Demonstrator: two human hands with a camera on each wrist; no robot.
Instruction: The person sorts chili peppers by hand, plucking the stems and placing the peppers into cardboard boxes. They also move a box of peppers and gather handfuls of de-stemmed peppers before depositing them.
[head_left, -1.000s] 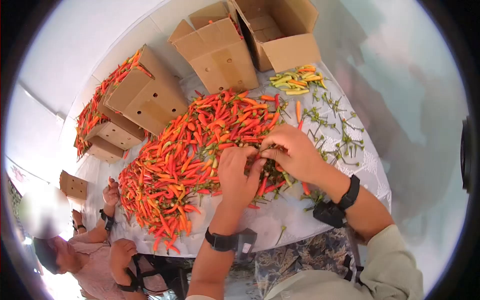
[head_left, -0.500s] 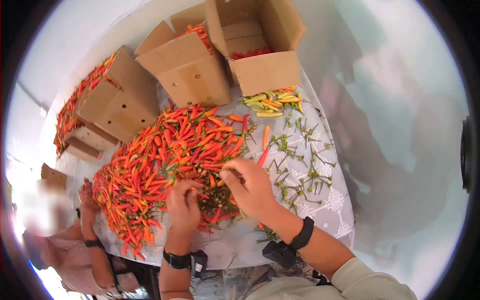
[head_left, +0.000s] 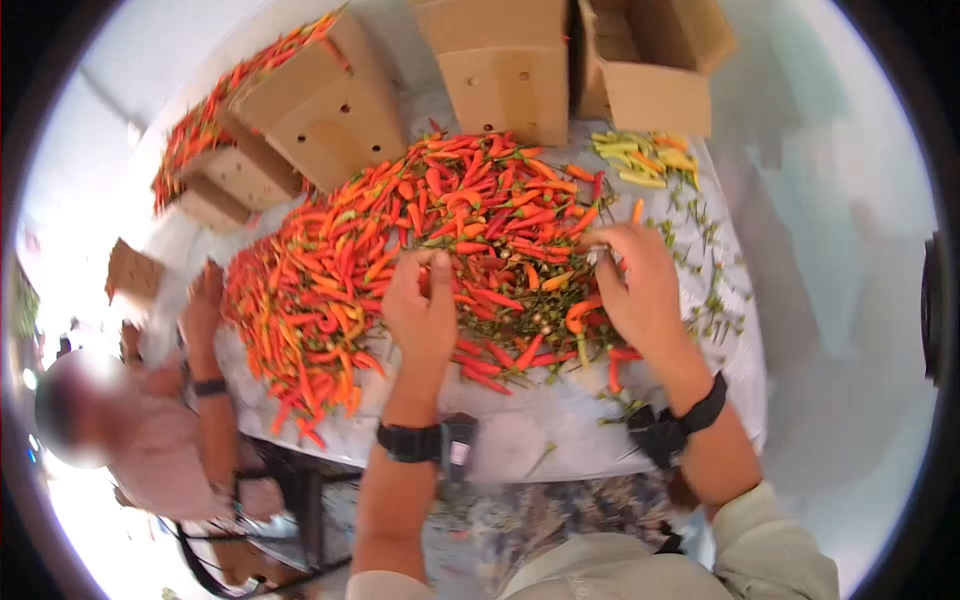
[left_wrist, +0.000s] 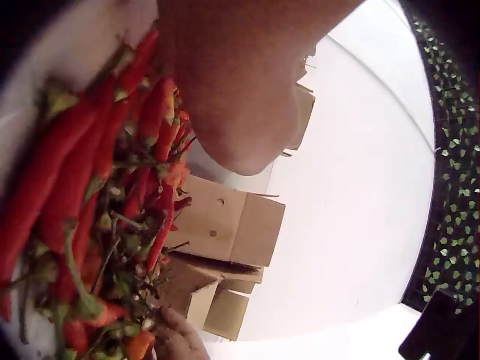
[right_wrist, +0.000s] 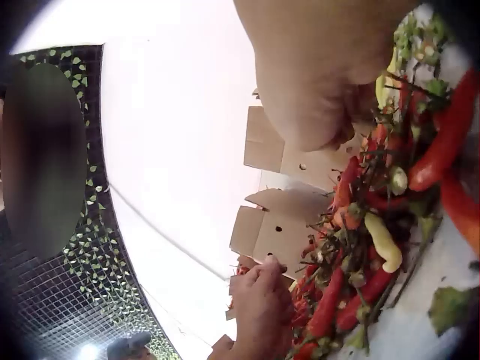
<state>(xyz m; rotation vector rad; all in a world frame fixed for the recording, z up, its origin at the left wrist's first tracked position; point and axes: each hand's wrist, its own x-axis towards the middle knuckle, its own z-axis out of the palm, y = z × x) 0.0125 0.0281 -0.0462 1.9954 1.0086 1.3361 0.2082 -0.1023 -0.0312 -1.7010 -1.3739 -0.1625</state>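
A large heap of red and orange chili peppers [head_left: 470, 195] covers the table, with green stems [head_left: 545, 315] mixed in near its front. My left hand [head_left: 420, 315] is over the front middle of the heap, thumb and forefinger close together. In the right wrist view, a small dark bit shows at the left hand's fingertips [right_wrist: 262, 274]; I cannot tell whether they pinch a chili. My right hand [head_left: 645, 285] is at the heap's right side, fingers bent and thumb apart from them. A curved orange chili [head_left: 580, 315] lies beside the right thumb.
Cardboard boxes [head_left: 505, 85] stand along the back, some full of chilies. A small pile of yellow-green chilies [head_left: 640, 160] lies at the back right, with loose stems [head_left: 710, 315] along the right edge. Another person [head_left: 185, 430] sits at the left, one hand by the heap.
My hands were together over the heap, then parted, the left with a red chili. Now they are farther apart, the right over the heap's right side. The head view has swung.
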